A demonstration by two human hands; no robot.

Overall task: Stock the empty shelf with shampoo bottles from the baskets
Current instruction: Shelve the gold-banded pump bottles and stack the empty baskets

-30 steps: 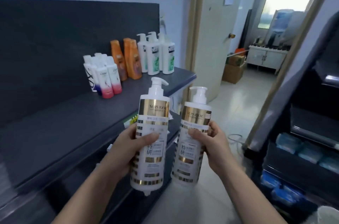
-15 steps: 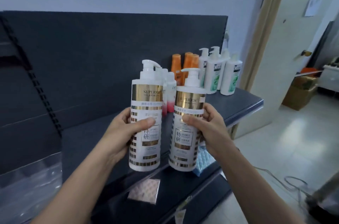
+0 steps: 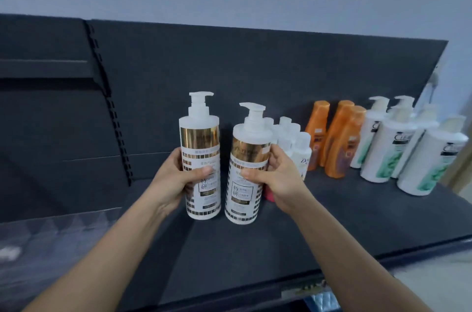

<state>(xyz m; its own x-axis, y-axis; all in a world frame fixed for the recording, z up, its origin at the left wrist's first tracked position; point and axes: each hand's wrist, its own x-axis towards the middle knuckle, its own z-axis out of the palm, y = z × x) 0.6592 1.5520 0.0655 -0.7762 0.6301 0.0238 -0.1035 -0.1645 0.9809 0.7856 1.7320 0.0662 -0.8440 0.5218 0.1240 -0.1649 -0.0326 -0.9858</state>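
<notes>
Dark grey shelf (image 3: 357, 222) with a matching back panel fills most of the frame, and both hands are over it mid-frame, each wrapped around one white-and-gold pump bottle. Left hand (image 3: 173, 179) grips the taller-looking left bottle (image 3: 200, 156), right hand (image 3: 278, 179) grips the right bottle (image 3: 249, 171), both upright, side by side. Right of centre stand three orange bottles (image 3: 337, 140), four white-green pump bottles (image 3: 388, 150), plus a cluster of small white bottles (image 3: 297, 145), hard to count.
</notes>
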